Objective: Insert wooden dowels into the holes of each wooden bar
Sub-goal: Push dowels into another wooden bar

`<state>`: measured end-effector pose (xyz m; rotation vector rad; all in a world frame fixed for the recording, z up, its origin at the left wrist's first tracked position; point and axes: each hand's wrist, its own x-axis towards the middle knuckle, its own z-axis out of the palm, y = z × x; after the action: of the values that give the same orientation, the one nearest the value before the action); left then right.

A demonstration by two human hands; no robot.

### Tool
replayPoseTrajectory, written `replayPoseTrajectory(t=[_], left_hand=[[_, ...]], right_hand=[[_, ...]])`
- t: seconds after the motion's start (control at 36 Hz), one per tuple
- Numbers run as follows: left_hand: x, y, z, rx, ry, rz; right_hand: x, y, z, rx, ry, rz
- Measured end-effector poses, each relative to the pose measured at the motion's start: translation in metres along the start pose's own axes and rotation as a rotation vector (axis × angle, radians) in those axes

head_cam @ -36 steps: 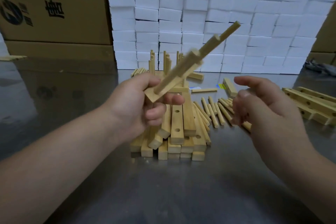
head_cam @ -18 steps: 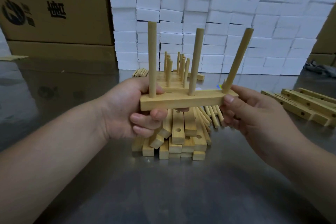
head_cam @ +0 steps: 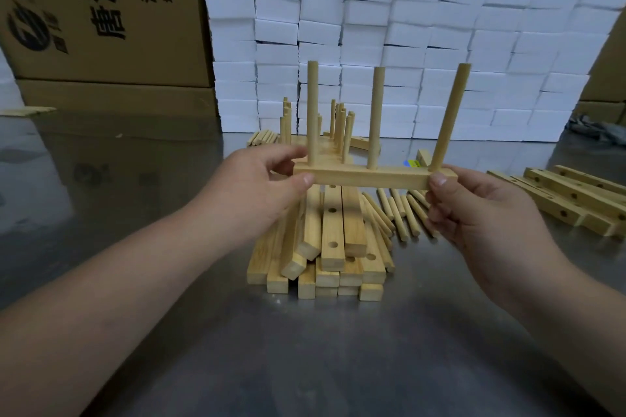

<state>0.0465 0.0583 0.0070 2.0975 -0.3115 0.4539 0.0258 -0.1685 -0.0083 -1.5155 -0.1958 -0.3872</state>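
Observation:
I hold a wooden bar [head_cam: 366, 177] level above the table, with three dowels [head_cam: 376, 115] standing upright in its holes. My left hand [head_cam: 257, 193] pinches the bar's left end between thumb and fingers. My right hand [head_cam: 474, 210] pinches its right end. Below the bar lies a pile of bare bars [head_cam: 332, 247] with open holes. Loose dowels [head_cam: 403, 213] lie on the table to the right of the pile. Behind the held bar stand other bars with dowels in them [head_cam: 338, 125].
The steel table [head_cam: 305, 349] carries more drilled bars [head_cam: 569, 200] at the right edge. A wall of white foam blocks [head_cam: 406, 44] and cardboard boxes [head_cam: 101, 17] closes off the back. A small stack of dowels [head_cam: 262, 138] lies at the back left of the finished bars.
A second ago my left hand alone swung the bar, tilted. The right hand then took its right end. Now the bar is level and both hands grip it by the fingertips.

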Motion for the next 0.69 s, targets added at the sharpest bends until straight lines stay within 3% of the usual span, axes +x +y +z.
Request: replayPoseTrajectory(t=[0.14,0.44,0.69], left_hand=[[0.004,-0.005,-0.003,0.02,0.036,-0.011],[0.031,-0.063,-0.026,-0.02,0.367,-0.18],[0.038,-0.098,-0.024,0.256,0.274,-0.332]], right_hand=[[-0.003,0.0,0.003,-0.051,0.008,-0.015],[0.005,0.005,-0.002,-0.073,0.08,0.033],[0.006,0.009,0.0,-0.087,0.064,0.026]])
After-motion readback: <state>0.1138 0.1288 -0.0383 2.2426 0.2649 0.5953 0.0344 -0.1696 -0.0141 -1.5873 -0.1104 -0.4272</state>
